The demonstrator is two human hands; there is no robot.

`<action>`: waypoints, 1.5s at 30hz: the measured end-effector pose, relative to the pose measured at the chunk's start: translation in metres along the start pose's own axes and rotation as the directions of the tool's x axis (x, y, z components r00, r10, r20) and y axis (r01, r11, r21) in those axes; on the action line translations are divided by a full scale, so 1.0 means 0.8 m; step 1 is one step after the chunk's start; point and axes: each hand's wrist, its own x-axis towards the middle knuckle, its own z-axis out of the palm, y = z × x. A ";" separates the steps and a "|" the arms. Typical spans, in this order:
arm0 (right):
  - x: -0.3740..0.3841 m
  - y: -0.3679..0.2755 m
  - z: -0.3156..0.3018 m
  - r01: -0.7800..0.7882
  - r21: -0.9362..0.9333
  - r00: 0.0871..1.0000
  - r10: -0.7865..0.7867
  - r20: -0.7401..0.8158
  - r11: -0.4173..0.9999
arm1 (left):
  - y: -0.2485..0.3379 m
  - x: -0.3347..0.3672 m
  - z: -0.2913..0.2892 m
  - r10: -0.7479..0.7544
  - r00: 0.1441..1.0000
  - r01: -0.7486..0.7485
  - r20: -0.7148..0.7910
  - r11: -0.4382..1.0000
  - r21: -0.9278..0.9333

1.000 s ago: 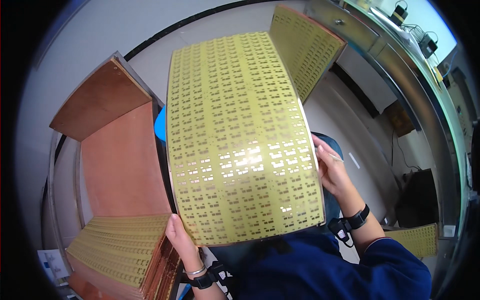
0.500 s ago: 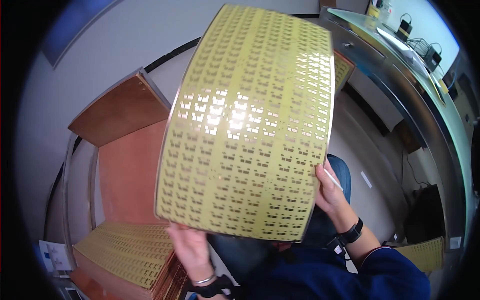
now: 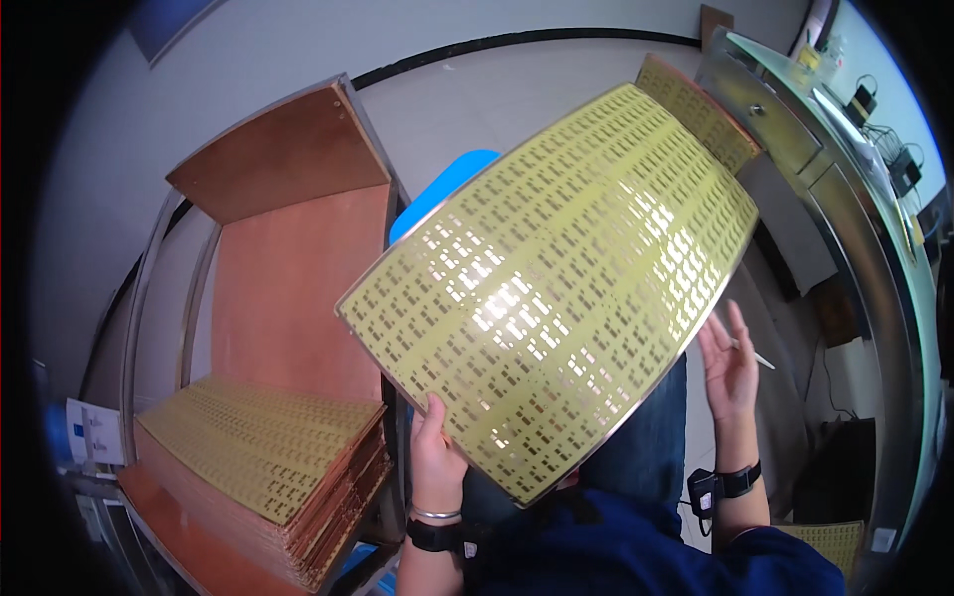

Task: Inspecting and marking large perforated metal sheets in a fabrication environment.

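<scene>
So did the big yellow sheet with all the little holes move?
Yes. The large yellow perforated sheet has swung clockwise, its top now leaning right toward the grey metal cabinet. Only the left hand grips it; the right hand has let go.

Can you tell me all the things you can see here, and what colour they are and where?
big sheet with little holes: one, yellow, held up in the middle
stack of sheets: one, yellow on top, lower left
board: one, brown, standing behind the stack
chair: one, blue, behind the big sheet
cabinet: one, grey metal, upper right
left hand: grips the big sheet's lower edge
right hand: open, off the sheet
</scene>
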 end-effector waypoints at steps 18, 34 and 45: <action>-0.080 0.093 0.111 0.685 -0.415 0.406 0.160 0.900 0.599 | 0.014 0.022 -0.024 0.113 0.994 -0.105 -0.006 0.941 0.321; -0.084 0.100 0.104 0.873 -0.255 0.182 0.208 0.961 0.416 | 0.004 0.025 -0.025 0.067 0.997 -0.054 -0.031 0.943 0.329; -0.086 0.108 0.099 0.885 -0.239 0.161 0.219 0.962 0.399 | 0.006 0.024 -0.019 0.077 0.996 -0.055 -0.052 0.938 0.343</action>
